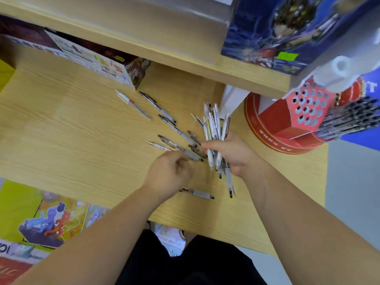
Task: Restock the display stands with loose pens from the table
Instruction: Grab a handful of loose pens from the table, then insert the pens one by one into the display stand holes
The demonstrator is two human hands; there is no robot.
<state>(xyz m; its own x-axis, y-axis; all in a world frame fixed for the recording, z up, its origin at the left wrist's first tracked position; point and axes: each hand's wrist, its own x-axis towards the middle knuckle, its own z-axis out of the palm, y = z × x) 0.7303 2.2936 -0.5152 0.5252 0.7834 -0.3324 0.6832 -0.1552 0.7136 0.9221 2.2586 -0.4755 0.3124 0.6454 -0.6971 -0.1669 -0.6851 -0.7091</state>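
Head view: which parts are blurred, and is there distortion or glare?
In the head view, the left hand and the blue box at top right are blurred; the loose pens on the table are fairly sharp. The forearms look stretched toward the bottom corners, a wide-angle effect. Light is even, shadows soft, no strong glare.

Loose pens [164, 122] lie on the table [61, 130] (display stand [287, 128] right of them)
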